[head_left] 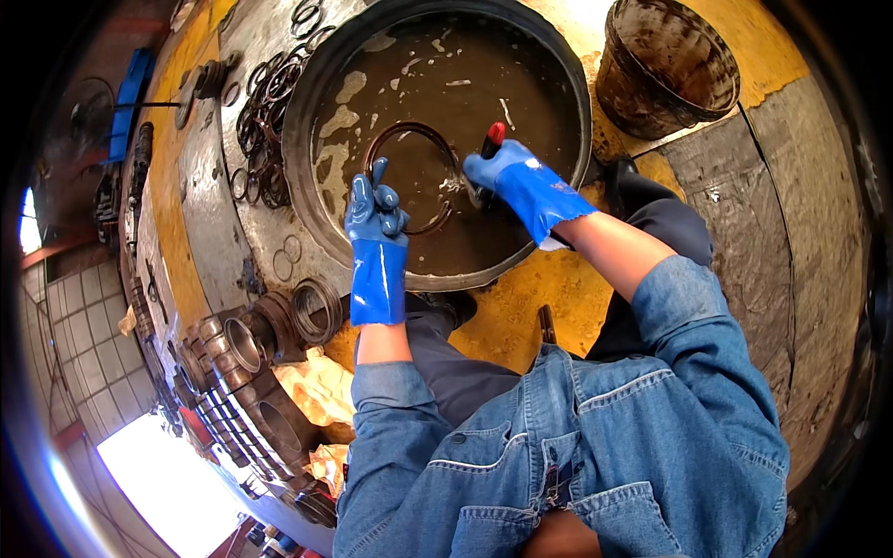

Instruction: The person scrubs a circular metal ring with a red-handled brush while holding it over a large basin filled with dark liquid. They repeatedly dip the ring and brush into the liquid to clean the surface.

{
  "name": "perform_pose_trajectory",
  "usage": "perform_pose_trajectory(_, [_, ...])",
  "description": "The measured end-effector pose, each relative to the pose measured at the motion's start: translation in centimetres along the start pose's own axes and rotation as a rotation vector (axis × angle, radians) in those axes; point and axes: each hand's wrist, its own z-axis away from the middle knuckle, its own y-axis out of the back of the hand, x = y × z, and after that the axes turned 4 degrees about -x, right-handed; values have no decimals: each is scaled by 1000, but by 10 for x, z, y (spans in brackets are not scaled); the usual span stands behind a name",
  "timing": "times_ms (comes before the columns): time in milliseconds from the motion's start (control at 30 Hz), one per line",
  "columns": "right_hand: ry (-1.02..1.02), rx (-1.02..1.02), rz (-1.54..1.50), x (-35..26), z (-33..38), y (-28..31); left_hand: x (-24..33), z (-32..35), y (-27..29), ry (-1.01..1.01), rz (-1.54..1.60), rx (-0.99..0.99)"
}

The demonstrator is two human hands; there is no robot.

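My left hand (377,206), in a blue rubber glove, is closed on the left side of a thin brown metal ring (409,126). The ring is held over a large round tub (303,200) of murky brown liquid. Also gloved in blue, my right hand (502,172) grips a brush with a dark handle and a red end (496,133). Its working end meets the ring's right side, where wet, whitish streaks show. The glove hides part of the brush, so its bristles are hard to make out.
Several dark rings (270,93) lie heaped left of the tub. A grimy bucket (665,70) stands at the far right. Stacked metal cylinders and rings (246,339) sit at the lower left, beside crumpled orange-yellow wrapping (316,386). My legs straddle the tub's near side.
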Motion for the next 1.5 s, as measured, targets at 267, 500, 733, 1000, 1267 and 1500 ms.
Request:
perform_pose_trajectory(267, [135,-147,239,6,12,-15,6,-4,12,25,-30,92])
perform_pose_trajectory(500, [863,67,105,-12,-9,-4,7,-3,8,207,-41,35])
perform_pose_trajectory(733, [744,301,267,-12,-14,4,5,3,-7,150,-32,3])
perform_pose_trajectory(1000, [24,79,140,3,-12,-4,4,5,-11,-11,-52,-107])
perform_pose_trajectory(1267, [270,-196,34,12,25,-13,1,1,-15,-13,-108,25])
perform_pose_trajectory(1500, [1092,410,447,-8,-8,-8,-3,5,-21,4,-293,10])
